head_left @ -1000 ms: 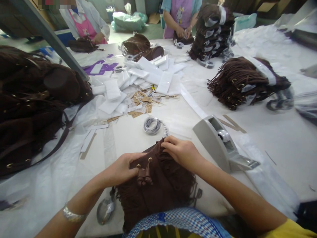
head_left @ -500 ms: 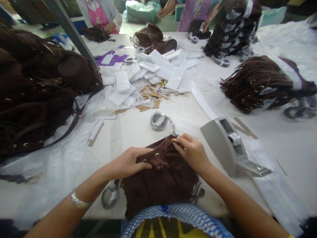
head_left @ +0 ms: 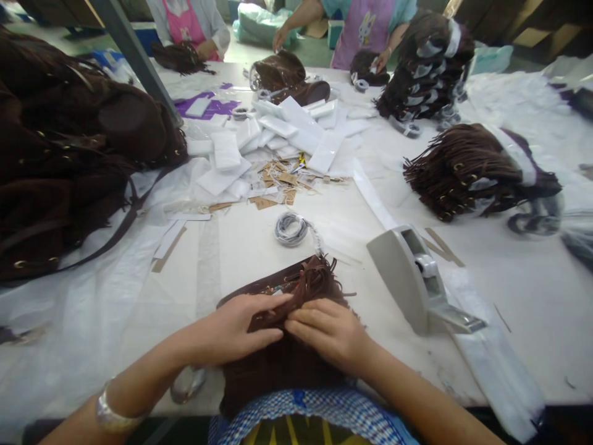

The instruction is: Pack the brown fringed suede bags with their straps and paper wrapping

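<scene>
A dark brown fringed bag (head_left: 273, 380) lies at the table's front edge against the checked apron. My left hand (head_left: 227, 330) grips its upper part, thumb below and fingers above a gathered fold. Pressed together, the fingers of my right hand (head_left: 328, 334) pinch the same fold just to the right. Loose fringe strands (head_left: 319, 275) bunch above my right hand. Behind the bag's top, a grey wrapped coil (head_left: 279, 232) rests on the table, its twisted tail reaching the bag. Part of another wrapped loop (head_left: 188, 386) shows beneath my left forearm.
A grey tape dispenser (head_left: 398, 278) stands right of the bag. Brown bags (head_left: 134, 130) are heaped at left, with fringed bundles (head_left: 482, 170) at right. White foam packets (head_left: 227, 151) and brown tags (head_left: 287, 179) lie mid-table. Two people in pink and purple aprons (head_left: 354, 34) stand across.
My right hand has moved down and left from the bag's upper corner to beside my left hand. The bag's upper part is now folded over, its fringe bunched upward.
</scene>
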Available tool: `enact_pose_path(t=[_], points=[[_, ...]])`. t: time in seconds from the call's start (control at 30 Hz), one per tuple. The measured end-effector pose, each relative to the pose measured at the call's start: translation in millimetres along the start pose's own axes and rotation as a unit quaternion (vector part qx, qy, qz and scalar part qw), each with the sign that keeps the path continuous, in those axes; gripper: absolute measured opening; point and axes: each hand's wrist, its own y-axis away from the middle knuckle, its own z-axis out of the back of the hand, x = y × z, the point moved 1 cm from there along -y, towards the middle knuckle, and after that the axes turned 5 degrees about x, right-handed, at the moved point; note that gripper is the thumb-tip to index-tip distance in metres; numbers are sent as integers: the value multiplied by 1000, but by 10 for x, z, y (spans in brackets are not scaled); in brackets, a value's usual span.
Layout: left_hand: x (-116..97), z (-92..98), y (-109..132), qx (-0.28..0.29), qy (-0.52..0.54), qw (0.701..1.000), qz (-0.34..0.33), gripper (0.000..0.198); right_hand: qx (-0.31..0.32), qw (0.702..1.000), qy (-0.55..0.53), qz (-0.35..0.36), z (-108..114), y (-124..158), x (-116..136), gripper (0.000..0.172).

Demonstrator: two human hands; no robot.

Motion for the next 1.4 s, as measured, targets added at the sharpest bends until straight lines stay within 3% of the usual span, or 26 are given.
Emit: enact_pose_path(t=[0.07,0.17,0.27,0.37,0.47,0.57,0.7,0.9,1.07,1.17,1.3,1.4], points=[[-4,114,-41,23,57,998,11,42,-1,1000,0,14,3,28,28,24],[15,194,-210,-65,-5,998,15,30,5,999,9,41,83,69,89,25],[-3,127,-461,-119,-113,986,-37,26,18,998,8,66,157,122,141,28],[-39,37,-704,-118,-190,974,-44,31,6,996,13,92,200,175,166,29],[-39,-8,-888,-71,-260,963,-13,40,20,995,15,100,241,180,144,28],[-17,-26,-1005,-41,-299,953,-5,28,59,997,47,22,280,109,64,37],[1,-52,-1086,-32,-324,946,1,15,128,977,134,-109,275,-21,-18,42],[2,-83,-1144,-56,-336,940,4,14,151,966,131,-165,182,-123,33,26],[-27,-56,-1166,-59,-348,936,8,12,198,960,106,-168,165,-110,49,25],[-23,1,-1149,-53,-331,942,20,11,182,970,107,-124,264,-80,105,9],[37,98,-1087,-66,-297,953,15,10,105,989,61,-87,518,-24,219,19],[97,155,-1027,-63,-310,948,-29,7,47,996,37,-67,717,4,303,21]])
